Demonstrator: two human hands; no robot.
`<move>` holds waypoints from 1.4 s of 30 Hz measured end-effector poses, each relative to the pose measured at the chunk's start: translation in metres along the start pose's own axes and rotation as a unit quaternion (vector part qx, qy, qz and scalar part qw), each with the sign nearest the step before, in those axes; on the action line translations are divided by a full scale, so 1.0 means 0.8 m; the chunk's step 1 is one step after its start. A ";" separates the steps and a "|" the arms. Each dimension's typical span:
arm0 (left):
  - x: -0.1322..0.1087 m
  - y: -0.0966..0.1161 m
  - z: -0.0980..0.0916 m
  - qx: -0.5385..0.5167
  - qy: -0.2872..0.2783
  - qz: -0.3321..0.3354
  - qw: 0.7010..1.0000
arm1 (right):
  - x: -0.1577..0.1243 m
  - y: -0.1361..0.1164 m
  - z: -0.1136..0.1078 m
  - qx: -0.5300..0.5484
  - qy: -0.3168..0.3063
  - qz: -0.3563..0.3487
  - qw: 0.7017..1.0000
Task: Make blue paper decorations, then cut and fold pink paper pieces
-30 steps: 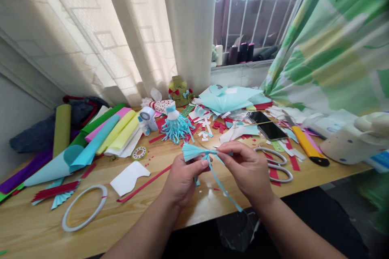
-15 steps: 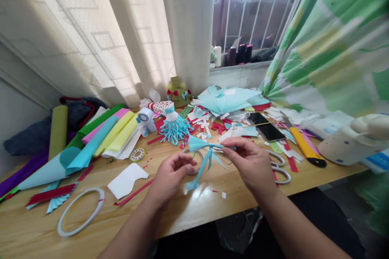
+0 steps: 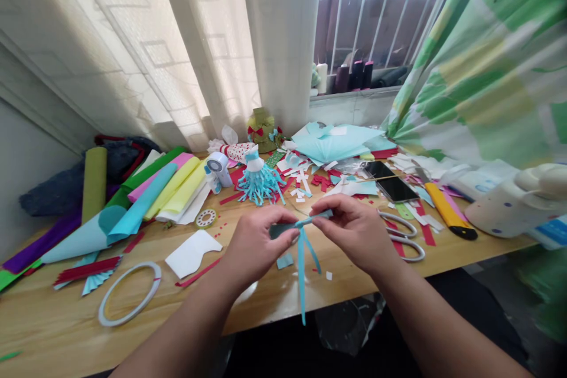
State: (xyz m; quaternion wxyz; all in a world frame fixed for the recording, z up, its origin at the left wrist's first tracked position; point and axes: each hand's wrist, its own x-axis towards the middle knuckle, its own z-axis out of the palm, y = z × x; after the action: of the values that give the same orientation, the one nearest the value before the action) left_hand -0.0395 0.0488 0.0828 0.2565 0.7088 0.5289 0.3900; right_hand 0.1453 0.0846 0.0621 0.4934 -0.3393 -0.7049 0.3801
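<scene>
Between my two hands is a light blue paper bow (image 3: pixel 302 242), gathered at its middle, with two narrow tails hanging down over the table edge side. My left hand (image 3: pixel 261 242) pinches the bow's left part between thumb and fingers. On the other side, my right hand (image 3: pixel 354 233) grips its right end near the knot. Below the left fingertips a small blue paper scrap (image 3: pixel 284 261) lies on the table. Scissors (image 3: pixel 406 239) rest beside my right hand, handles toward me. Behind the hands stands a blue fringed paper figure (image 3: pixel 259 180) with a white top.
Rolls of coloured crepe paper (image 3: pixel 146 189) lie at the left. Nearer are a double-sided tape ring (image 3: pixel 103 313) and a white cut-out (image 3: pixel 192 253). Blue sheets (image 3: pixel 336 143) and scraps cover the back. A phone (image 3: pixel 390 182), yellow utility knife (image 3: pixel 449 211) and spotted white container (image 3: pixel 500 204) lie right.
My left hand has moved up and right and now grips the bow's left part. The bow has turned, and its tails hang straighter down. The view has shifted slightly.
</scene>
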 end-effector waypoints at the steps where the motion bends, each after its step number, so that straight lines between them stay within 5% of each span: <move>1: 0.001 0.000 0.004 -0.012 0.005 -0.018 1.000 | 0.000 0.000 0.001 0.025 0.004 0.002 1.000; 8: 0.000 -0.010 0.019 -0.220 0.076 -0.129 0.964 | -0.010 0.008 0.014 0.155 0.034 0.122 0.980; 13: -0.002 -0.015 0.028 -0.296 0.076 -0.139 0.942 | -0.013 0.002 0.020 0.074 -0.023 0.143 0.987; 26: -0.003 -0.018 0.042 -0.450 0.011 -0.196 0.871 | -0.007 -0.007 0.021 -0.072 -0.033 0.092 0.993; 30: -0.003 -0.021 0.043 -0.431 0.007 -0.184 0.883 | -0.008 -0.006 0.020 -0.023 -0.053 0.130 0.990; 35: -0.003 -0.019 0.042 -0.332 0.031 -0.129 0.934 | -0.008 -0.002 0.019 0.086 -0.060 0.175 0.979; 42: -0.005 -0.019 0.040 -0.248 0.047 -0.123 0.960 | -0.006 0.002 0.019 0.142 -0.042 0.177 0.973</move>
State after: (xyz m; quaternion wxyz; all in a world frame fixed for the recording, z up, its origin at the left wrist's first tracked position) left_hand -0.0222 0.0510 0.0518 0.4449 0.5330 0.5104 0.5074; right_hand 0.1326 0.0782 0.0554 0.4316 -0.3692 -0.5926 0.5712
